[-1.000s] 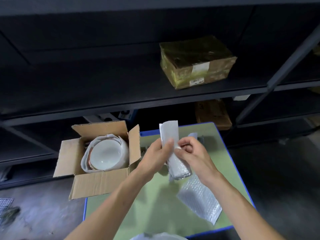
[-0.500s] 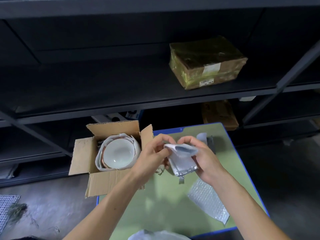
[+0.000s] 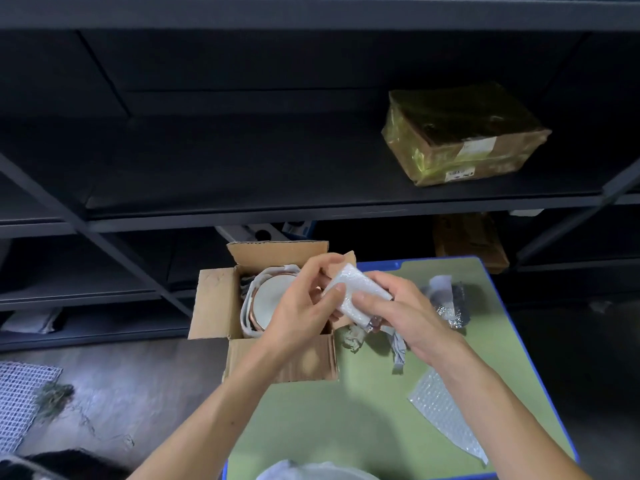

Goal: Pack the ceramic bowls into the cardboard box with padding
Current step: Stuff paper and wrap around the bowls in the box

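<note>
Green tabletop (image 3: 311, 427), blue-edged. At its ten o'clock a brown cardboard box (image 3: 214, 306) with a white, copper-rimmed bowl (image 3: 268, 299). At four o'clock, a bubble wrap sheet (image 3: 446, 417) — clear, bubble-dotted.

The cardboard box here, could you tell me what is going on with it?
A ceramic bowl sits padded inside the open cardboard box. The left hand and right hand both grip a folded bubble wrap piece above the box's right edge. A spare bubble wrap sheet lies on the green table.

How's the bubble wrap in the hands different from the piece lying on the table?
The held bubble wrap is folded up, gripped by the left hand and right hand; the loose bubble wrap sheet lies flat, untouched, on the green table. Both are whitish bubble padding.
</note>
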Tool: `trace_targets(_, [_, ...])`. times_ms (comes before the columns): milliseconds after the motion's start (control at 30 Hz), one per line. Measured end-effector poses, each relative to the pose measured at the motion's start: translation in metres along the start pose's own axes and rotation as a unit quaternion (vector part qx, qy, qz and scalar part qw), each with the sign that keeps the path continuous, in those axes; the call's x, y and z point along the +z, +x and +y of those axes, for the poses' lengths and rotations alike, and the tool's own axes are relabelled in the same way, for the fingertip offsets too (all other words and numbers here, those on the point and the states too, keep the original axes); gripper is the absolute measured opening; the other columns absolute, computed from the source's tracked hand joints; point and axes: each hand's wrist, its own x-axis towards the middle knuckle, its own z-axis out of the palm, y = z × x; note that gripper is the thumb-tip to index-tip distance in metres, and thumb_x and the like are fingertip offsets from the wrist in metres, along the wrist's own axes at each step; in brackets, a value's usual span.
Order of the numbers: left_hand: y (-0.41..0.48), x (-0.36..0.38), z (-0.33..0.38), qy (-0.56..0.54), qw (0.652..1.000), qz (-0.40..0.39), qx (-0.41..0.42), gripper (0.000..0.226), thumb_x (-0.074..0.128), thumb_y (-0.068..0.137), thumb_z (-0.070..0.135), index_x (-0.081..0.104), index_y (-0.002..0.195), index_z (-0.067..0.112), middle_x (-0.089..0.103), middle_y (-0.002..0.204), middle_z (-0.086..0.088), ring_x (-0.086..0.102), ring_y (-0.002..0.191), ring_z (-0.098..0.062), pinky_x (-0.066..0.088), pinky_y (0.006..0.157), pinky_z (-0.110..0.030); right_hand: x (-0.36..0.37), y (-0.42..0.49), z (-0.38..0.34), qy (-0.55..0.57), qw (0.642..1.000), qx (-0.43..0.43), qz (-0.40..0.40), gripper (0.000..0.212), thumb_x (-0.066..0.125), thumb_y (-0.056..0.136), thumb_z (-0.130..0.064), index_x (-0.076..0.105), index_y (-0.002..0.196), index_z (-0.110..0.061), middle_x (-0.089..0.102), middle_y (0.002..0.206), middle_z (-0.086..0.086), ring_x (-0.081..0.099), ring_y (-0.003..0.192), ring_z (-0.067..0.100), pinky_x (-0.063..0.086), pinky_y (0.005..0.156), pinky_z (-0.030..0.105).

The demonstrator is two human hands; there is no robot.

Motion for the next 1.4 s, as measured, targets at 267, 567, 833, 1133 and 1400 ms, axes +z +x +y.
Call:
trace_targets(267, [-0.002, -0.059, -0.005, 0.031, 0.998, 0.046, 0.006, 0.013, 0.069, 0.093, 0.022, 0.066, 0.106, 0.019, 0.073, 0.098, 0.001, 0.071, 0.083, -0.017, 0.058, 0.071, -0.029, 0.057, 0.018, -0.008, 0.067, 0.998, -0.010, 0.003, 0.026, 0.064, 0.091, -0.008, 0.069, 0.109, -0.026, 0.071, 0.104, 0.005, 0.072, 0.093, 0.026, 0.061, 0.070, 0.039])
trace_targets(567, [-0.014, -0.161, -0.019, 0.364, 0.931, -0.028, 0.002, 0.023, 0.068, 0.088, 0.023, 0.068, 0.104, 0.040, 0.064, 0.091, 0.017, 0.057, 0.084, 0.000, 0.049, 0.073, -0.021, 0.106, 0.037, 0.000, -0.324, 0.942, -0.033, 0.081, 0.019, 0.063, 0.087, -0.028, 0.055, 0.101, -0.039, 0.062, 0.087, -0.014, 0.059, 0.077, 0.004, 0.048, 0.063, 0.024])
trace_targets(833, [-0.009, -0.164, -0.052, 0.517, 0.828, -0.172, 0.131, 0.022, 0.067, 0.089, 0.033, 0.072, 0.111, 0.030, 0.054, 0.104, 0.001, 0.047, 0.100, -0.018, 0.040, 0.075, -0.033, 0.128, 0.023, 0.008, -0.356, 0.929, -0.034, 0.092, 0.015, 0.057, 0.090, -0.029, 0.048, 0.102, -0.032, 0.059, 0.081, -0.005, 0.055, 0.079, 0.019, 0.049, 0.072, 0.034])
trace_targets(1133, [0.005, -0.164, -0.069, 0.513, 0.837, -0.136, 0.135, 0.019, 0.065, 0.086, 0.030, 0.048, 0.077, 0.027, 0.046, 0.081, 0.010, 0.041, 0.082, -0.013, 0.034, 0.061, -0.028, 0.129, 0.018, 0.005, -0.392, 0.912, -0.095, 0.074, 0.016, 0.057, 0.093, -0.024, 0.055, 0.104, -0.034, 0.054, 0.073, -0.016, 0.050, 0.073, 0.008, 0.044, 0.067, 0.024])
trace_targets(1400, [0.014, -0.172, -0.057, 0.482, 0.849, -0.187, 0.112, 0.016, 0.060, 0.088, 0.012, 0.072, 0.094, 0.019, 0.060, 0.087, 0.006, 0.047, 0.083, -0.010, 0.034, 0.067, -0.016, 0.153, 0.019, 0.009, -0.484, 0.861, -0.153, 0.030, 0.026, 0.058, 0.093, -0.014, 0.062, 0.115, -0.028, 0.066, 0.099, -0.011, 0.057, 0.097, 0.016, 0.051, 0.074, 0.041])
